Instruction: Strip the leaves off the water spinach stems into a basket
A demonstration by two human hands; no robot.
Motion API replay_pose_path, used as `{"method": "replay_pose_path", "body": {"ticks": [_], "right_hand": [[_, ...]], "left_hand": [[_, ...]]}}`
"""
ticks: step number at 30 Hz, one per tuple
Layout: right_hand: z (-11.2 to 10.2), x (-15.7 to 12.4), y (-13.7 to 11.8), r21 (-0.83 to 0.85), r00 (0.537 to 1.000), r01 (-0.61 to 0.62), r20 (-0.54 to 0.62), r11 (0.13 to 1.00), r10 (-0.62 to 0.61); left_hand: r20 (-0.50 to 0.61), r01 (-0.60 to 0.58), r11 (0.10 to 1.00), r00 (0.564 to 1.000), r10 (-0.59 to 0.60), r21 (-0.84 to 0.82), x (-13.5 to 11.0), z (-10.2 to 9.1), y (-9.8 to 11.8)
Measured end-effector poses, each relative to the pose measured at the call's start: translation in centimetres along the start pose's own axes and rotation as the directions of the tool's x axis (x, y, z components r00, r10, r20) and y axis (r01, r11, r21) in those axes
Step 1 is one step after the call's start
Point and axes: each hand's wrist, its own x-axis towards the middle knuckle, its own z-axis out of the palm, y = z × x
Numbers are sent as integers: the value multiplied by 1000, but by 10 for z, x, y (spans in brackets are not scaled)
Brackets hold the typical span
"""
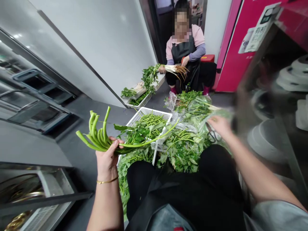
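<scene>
My left hand (107, 154) is closed around a bunch of leafy green stems (98, 136). Their thick cut ends fan out to the upper left, and one long stem stretches right across the basket. My right hand (218, 125) reaches over clear plastic bags (192, 123) on the right; motion blur hides what its fingers do. Just below it are dark scissors handles (213, 136). A white plastic basket (166, 116) of green stems and leaves stands between my hands. Loose leafy greens (183, 154) lie in front of my knees.
Opposite me a seated co-worker (184, 48) holds a bunch of white-stemmed greens with brown roots (178, 69). White trays of greens (144, 98) stand by the wall. A folding step stool (43, 85) and metal shelf (43, 199) are left; white containers (264, 138) fill a rack right.
</scene>
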Motion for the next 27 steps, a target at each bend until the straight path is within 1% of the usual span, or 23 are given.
{"method": "replay_pose_path", "body": {"ticks": [1, 2, 3, 4, 5, 6, 8, 10, 11, 12, 13, 14, 16, 17, 18, 19, 20, 21, 23, 24, 25, 26, 27], "right_hand": [[-1, -1, -10, -37, 986, 159, -45, 987, -161], [-1, -4, -25, -65, 938, 343, -29, 937, -346], [2, -8, -43, -87, 859, 512, 32, 855, -511], [6, -11, -62, -116, 780, 626, 114, 771, -616], [10, -13, -79, -145, 718, 694, 204, 705, -665], [14, -15, -94, -165, 678, 730, 291, 663, -675], [17, -16, -109, -127, 618, 763, 433, 634, -656], [17, -17, -106, 84, 540, 751, 493, 655, -683], [16, -18, -100, 234, 523, 700, 475, 675, -708], [16, -20, -92, 380, 543, 614, 435, 692, -719], [17, -21, -83, 499, 611, 498, 378, 709, -695], [18, -23, -73, 587, 706, 366, 331, 722, -626], [20, -25, -55, 666, 897, 135, 233, 734, -376], [19, -25, -48, 676, 956, 66, 168, 734, -240], [16, -23, -41, 675, 987, 30, 95, 737, -127], [11, -21, -36, 664, 999, 21, 21, 747, -47], [4, -18, -33, 645, 999, 34, -45, 763, -6], [-4, -14, -32, 622, 996, 57, -91, 781, -1], [-20, -9, -40, 581, 993, 106, -104, 807, -55], [-25, -8, -49, 550, 989, 145, -90, 822, -114], [-27, -8, -59, 499, 976, 209, -51, 841, -212], [-26, -8, -71, 426, 939, 303, 17, 853, -343], [-23, -9, -82, 335, 867, 421, 122, 843, -482]], "left_hand": [[11, 1, 1000, 1000, -1, -8, 0, -1, 1], [20, 0, 1000, 1000, 1, -18, 0, -1, 2], [27, -2, 1000, 1000, 3, -28, 0, 0, 3], [37, -2, 999, 999, 3, -37, 0, 0, 3], [49, 2, 999, 999, 0, -43, 1, 0, 5], [60, 11, 999, 998, -8, -44, 1, -1, 6], [64, 27, 999, 998, -25, -36, 0, -3, 7], [28, 21, 1000, 999, -21, -22, -1, -5, 5], [7, 16, 1000, 1000, -16, -11, -3, -3, 3], [-4, 17, 1000, 1000, -17, 2, -5, -1, 0], [-2, 21, 1000, 1000, -21, 13, -8, 4, -3], [16, 30, 999, 999, -30, 23, -11, 10, -6], [62, 35, 999, 997, -37, 35, -17, 22, -11], [71, 22, 999, 997, -25, 35, -19, 28, -13], [66, 3, 1000, 998, -5, 29, -20, 31, -13], [52, -16, 1000, 999, 15, 23, -20, 33, -13], [37, -27, 999, 999, 27, 20, -19, 34, -11], [29, -31, 999, 999, 31, 24, -18, 34, -10], [38, -25, 999, 999, 23, 44, -16, 32, -7], [52, -20, 998, 998, 17, 54, -15, 31, -6], [70, -20, 998, 997, 16, 58, -15, 31, -5], [88, -22, 998, 996, 17, 56, -15, 32, -5], [107, -25, 998, 994, 20, 51, -15, 33, -4]]}}
